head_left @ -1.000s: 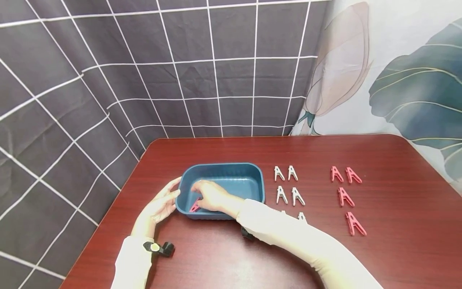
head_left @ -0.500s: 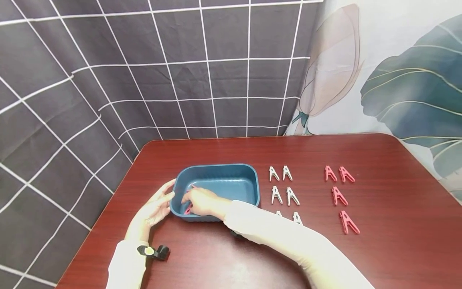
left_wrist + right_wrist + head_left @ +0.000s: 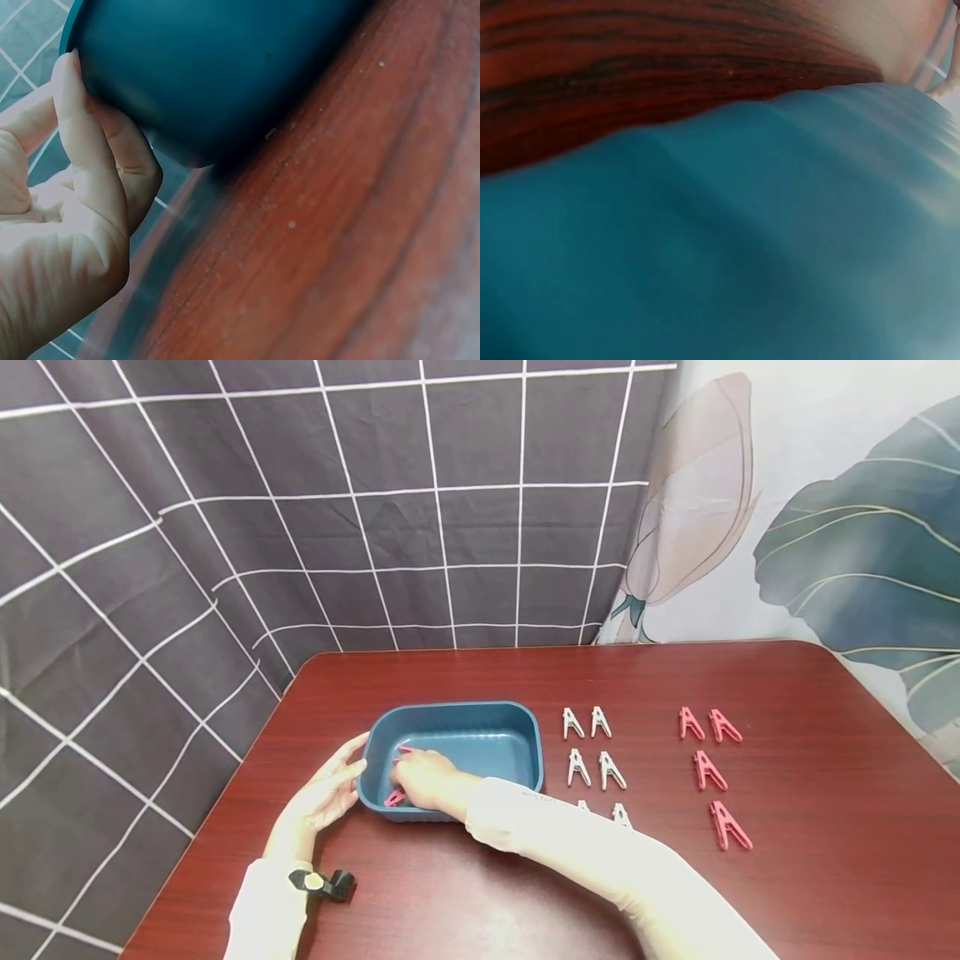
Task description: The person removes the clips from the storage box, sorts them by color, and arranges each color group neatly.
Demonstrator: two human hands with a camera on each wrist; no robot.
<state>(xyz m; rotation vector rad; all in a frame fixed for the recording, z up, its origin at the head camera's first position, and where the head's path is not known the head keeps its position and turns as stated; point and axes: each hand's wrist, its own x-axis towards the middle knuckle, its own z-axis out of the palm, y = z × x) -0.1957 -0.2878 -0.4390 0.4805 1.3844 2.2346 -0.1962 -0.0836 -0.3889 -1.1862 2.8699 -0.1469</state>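
Note:
The blue plastic basin (image 3: 480,747) stands on the table at the middle of the head view. My left hand (image 3: 330,793) touches its left end, and in the left wrist view the fingertips (image 3: 69,67) meet the outer wall near the rim. My right hand (image 3: 427,779) reaches down inside the basin at its left end, back of the hand upward. One pink clothespin (image 3: 393,797) lies below its fingers; part of another pink clothespin (image 3: 406,748) shows just above them. The right fingertips are hidden, so I cannot tell whether they hold one.
Several white clothespins (image 3: 577,768) lie in pairs right of the basin, the nearest pair partly covered by my right sleeve (image 3: 555,827). Farther right are several pink clothespins (image 3: 708,770) on the dark red table (image 3: 825,793). A grey checked curtain (image 3: 480,527) hangs behind.
Within the basin my right hand has shifted and its fingers have drawn in, bringing the upper pink clothespin into sight. The left hand stays at the basin's end. The head view has shifted slightly.

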